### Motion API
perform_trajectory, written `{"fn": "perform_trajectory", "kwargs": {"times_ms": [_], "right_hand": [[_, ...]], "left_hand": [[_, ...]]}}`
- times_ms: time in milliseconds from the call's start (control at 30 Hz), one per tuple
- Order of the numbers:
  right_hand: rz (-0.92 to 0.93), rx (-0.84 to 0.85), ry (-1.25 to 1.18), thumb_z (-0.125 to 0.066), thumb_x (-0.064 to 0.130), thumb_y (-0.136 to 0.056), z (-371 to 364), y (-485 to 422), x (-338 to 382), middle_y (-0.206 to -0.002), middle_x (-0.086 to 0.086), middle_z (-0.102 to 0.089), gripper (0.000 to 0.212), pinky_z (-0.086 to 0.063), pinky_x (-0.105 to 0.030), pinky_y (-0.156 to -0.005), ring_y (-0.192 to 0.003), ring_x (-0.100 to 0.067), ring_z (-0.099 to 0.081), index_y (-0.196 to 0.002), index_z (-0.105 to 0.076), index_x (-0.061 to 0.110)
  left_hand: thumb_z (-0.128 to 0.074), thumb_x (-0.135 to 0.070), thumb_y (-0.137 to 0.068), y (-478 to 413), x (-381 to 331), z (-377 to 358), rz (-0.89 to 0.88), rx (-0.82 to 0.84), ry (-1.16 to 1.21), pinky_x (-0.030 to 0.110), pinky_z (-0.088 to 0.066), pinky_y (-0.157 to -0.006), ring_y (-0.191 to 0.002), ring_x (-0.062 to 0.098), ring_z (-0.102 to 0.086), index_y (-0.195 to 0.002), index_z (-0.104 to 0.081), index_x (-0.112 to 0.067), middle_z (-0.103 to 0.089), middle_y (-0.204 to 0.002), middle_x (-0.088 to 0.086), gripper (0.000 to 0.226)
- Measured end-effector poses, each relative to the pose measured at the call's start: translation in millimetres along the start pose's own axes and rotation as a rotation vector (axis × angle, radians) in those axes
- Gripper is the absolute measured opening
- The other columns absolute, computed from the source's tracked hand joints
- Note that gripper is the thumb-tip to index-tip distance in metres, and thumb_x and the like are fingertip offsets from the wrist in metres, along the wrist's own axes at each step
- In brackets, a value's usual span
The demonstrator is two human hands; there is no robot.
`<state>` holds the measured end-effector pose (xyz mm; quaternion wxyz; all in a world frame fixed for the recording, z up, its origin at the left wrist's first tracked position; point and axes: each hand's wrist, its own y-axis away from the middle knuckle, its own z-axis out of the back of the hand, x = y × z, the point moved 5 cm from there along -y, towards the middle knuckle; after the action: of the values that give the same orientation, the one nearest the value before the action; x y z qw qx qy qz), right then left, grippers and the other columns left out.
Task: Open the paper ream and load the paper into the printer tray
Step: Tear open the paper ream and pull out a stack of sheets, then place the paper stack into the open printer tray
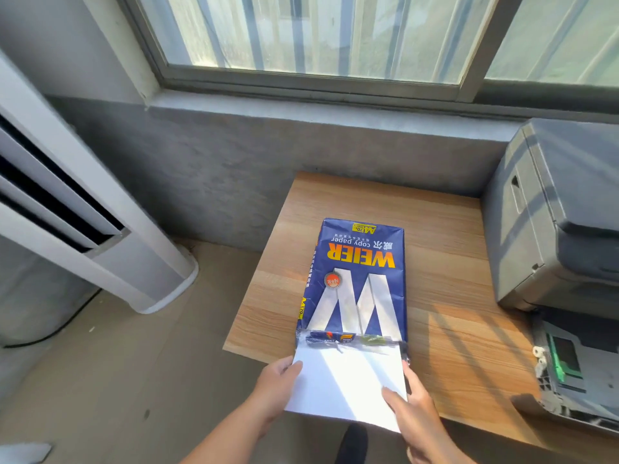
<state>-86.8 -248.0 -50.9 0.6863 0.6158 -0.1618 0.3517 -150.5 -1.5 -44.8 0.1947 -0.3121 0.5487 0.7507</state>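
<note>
A blue paper ream (355,283) with a big white W lies on the wooden table (445,262), its near end torn open. A stack of white paper (345,383) sticks out of that end, past the table's front edge. My left hand (278,386) grips the stack's left side. My right hand (412,406) grips its right side, thumb on top. The grey printer (562,229) stands at the right, with its open paper tray (569,373) pulled out below it.
A white floor-standing air conditioner (83,212) stands at the left. A grey wall and window sill (301,105) run behind the table. Bare floor (117,380) lies left of the table.
</note>
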Motion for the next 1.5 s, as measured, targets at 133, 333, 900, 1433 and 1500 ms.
{"fn": "perform_trajectory", "kwargs": {"times_ms": [133, 333, 900, 1433, 1500], "right_hand": [[0.069, -0.025, 0.026, -0.067, 0.01, -0.089, 1.3, 29.9, -12.5, -0.128, 0.001, -0.058, 0.067, -0.052, -0.044, -0.097, -0.1, -0.014, -0.058, -0.148, -0.036, 0.02], [0.091, -0.117, -0.049, -0.062, 0.018, -0.093, 6.6, 74.5, -42.3, -0.142, -0.007, -0.053, 0.056, -0.053, -0.048, -0.098, -0.11, -0.023, -0.061, -0.145, -0.042, 0.021], [0.3, -0.065, 0.065, -0.061, 0.022, -0.093, 76.6, 159.7, -70.7, -0.145, -0.001, -0.051, 0.054, -0.045, -0.037, -0.104, -0.119, -0.017, -0.053, -0.144, -0.043, 0.024], [0.329, -0.246, -0.056, -0.05, 0.017, -0.1, 425.4, 96.7, -47.7, -0.135, 0.012, -0.046, 0.049, -0.042, -0.041, -0.106, -0.122, -0.016, -0.047, -0.146, -0.039, 0.031], [0.368, -0.242, -0.001, -0.051, 0.02, -0.099, 443.4, 80.7, -43.7, -0.144, 0.01, -0.045, 0.05, -0.038, -0.034, -0.105, -0.124, -0.012, -0.044, -0.146, -0.038, 0.03]], "left_hand": [[-0.044, -0.008, -0.096, 15.1, 8.8, -2.2, -0.074, 0.074, 0.002, 0.035, -0.057, -0.084, -0.091, 0.014, -0.071, -0.111, -0.067, -0.026, -0.076, -0.1, -0.008, 0.033], [-0.04, -0.007, -0.092, 51.8, 33.7, -4.5, -0.251, 0.035, -0.059, 0.033, -0.054, -0.09, -0.098, 0.006, -0.066, -0.121, -0.059, -0.038, -0.071, -0.107, -0.018, 0.046], [-0.051, -0.009, -0.095, 163.1, 66.5, -55.7, -0.474, -0.199, -0.139, 0.018, -0.029, -0.094, -0.112, 0.005, -0.043, -0.142, -0.039, -0.021, -0.05, -0.129, -0.007, 0.051], [-0.056, -0.004, -0.092, 180.5, -61.5, -402.2, -0.662, -0.065, -0.166, 0.0, -0.026, -0.093, -0.127, 0.017, -0.049, -0.137, -0.044, -0.012, -0.052, -0.129, -0.011, 0.047], [-0.054, -0.007, -0.095, 175.0, -70.3, -424.7, -0.611, -0.031, -0.17, 0.003, -0.024, -0.09, -0.127, 0.015, -0.044, -0.14, -0.04, -0.009, -0.046, -0.132, -0.009, 0.047]]}}
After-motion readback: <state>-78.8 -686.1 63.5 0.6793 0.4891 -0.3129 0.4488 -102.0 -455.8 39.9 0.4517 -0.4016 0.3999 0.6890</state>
